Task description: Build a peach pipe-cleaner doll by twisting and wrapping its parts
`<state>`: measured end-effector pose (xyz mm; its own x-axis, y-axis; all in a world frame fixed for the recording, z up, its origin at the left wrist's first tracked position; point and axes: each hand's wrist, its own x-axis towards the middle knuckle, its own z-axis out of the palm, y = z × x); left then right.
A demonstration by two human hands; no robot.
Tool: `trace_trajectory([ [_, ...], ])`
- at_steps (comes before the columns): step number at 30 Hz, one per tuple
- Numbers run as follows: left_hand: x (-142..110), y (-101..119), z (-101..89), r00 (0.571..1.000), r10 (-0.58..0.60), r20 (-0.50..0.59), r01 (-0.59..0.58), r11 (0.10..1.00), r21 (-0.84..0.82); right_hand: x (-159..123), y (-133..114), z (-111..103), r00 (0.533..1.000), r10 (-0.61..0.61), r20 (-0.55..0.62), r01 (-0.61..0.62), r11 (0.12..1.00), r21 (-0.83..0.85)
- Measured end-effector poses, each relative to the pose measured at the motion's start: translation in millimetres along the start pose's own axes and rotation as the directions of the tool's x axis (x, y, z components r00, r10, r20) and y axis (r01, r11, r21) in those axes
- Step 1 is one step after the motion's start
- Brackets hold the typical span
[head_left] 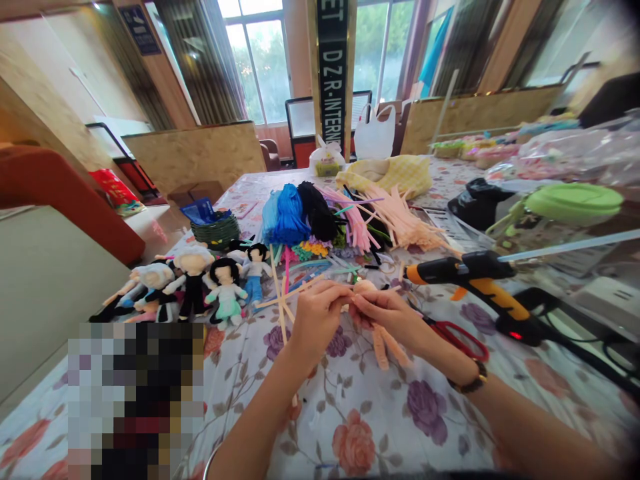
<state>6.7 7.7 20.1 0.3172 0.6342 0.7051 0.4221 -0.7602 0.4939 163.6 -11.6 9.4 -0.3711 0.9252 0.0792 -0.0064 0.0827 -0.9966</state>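
Left hand (319, 310) and right hand (391, 313) meeting, fingers pinched on peach, fuzzy pipe-cleaner figure (381, 348), two legs hanging below; red-handled metal scissors (447, 327) near right wrist.

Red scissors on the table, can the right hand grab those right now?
Probably yes: the red scissors lie close beside the right forearm, their handles mostly showing. But the right hand is holding a fuzzy peach piece, so it might need to let go first.

Looks like a makeshift craft wkshop in a lounge-type rm: glue gun (497, 300), pipe cleaners (293, 213) & dolls (227, 290) on floral tbl (310, 440), curtained windows (260, 67) in bkgd.
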Motion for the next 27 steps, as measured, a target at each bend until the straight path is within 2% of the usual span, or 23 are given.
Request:
trace_trajectory([
  [6, -4.4, -0.9, 4.0, 0.994, 0.102, 0.029, -0.105, 0.988, 0.117, 0.6, 5.6, -0.2, 1.0, 0.003, -0.027, -0.006, 0.994, -0.11],
  [15, -7.2, 0.5, 6.3, 0.991, 0.133, -0.034, -0.129, 0.988, 0.089, -2.9, -1.0, -1.8, 0.984, -0.118, -0.135, 0.074, 0.953, -0.293],
  [21, -11.9, -0.4, 9.1, 0.991, 0.127, -0.049, -0.122, 0.988, 0.09, -3.8, -0.4, -0.2, 0.98, -0.068, -0.185, 0.024, 0.972, -0.232],
  [27, -13.8, -1.6, 9.5, 0.991, 0.129, -0.018, -0.127, 0.988, 0.082, -3.3, 0.6, 0.2, 0.982, -0.063, -0.178, 0.018, 0.97, -0.242],
])
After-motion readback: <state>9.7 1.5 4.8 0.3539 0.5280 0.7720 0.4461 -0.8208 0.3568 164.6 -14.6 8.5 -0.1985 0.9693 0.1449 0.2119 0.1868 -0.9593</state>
